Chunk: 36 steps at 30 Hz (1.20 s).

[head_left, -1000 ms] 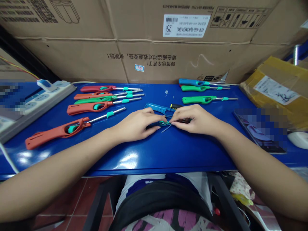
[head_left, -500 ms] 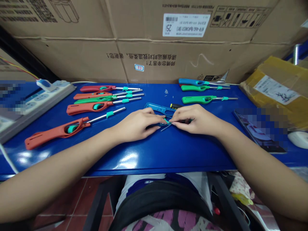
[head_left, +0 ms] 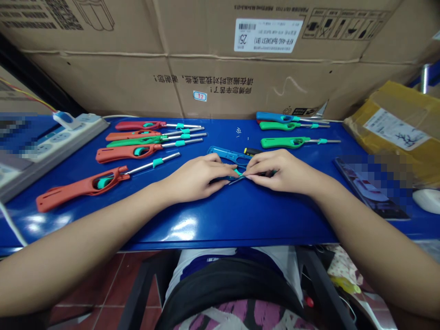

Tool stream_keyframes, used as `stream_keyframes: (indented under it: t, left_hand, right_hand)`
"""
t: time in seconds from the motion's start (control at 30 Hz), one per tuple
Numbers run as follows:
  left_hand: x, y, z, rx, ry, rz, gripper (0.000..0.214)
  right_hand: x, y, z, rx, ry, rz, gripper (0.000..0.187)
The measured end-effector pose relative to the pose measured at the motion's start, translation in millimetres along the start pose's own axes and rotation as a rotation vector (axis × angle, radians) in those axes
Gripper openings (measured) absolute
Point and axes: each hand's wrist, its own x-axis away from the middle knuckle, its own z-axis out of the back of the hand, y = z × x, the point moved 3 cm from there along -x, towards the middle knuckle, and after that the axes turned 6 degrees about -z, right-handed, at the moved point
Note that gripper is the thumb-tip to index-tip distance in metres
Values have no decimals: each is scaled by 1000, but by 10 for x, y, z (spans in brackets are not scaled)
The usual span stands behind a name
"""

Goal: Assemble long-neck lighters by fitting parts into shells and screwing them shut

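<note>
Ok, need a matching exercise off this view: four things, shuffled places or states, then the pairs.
1. Blue lighter shell
2. Power strip
3. Yellow-taped carton
4. Right hand

A. left end of the table
B. fingers pinched at one end of a thin grey rod
C. far right
D. just beyond the hands

Pairs: 1-D, 2-A, 3-C, 4-B
</note>
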Motion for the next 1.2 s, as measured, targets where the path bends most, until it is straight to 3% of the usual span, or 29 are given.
stream_keyframes:
  t: [0.7, 1.2]
  left_hand:
    - [-5, -15, -16, -18, -29, 36, 29]
    - [-11, 4, 1, 11, -18, 19, 25]
  right_hand:
    - [37, -77, -40, 218, -99, -55, 23]
    - [13, -77, 12, 92, -113, -99, 21]
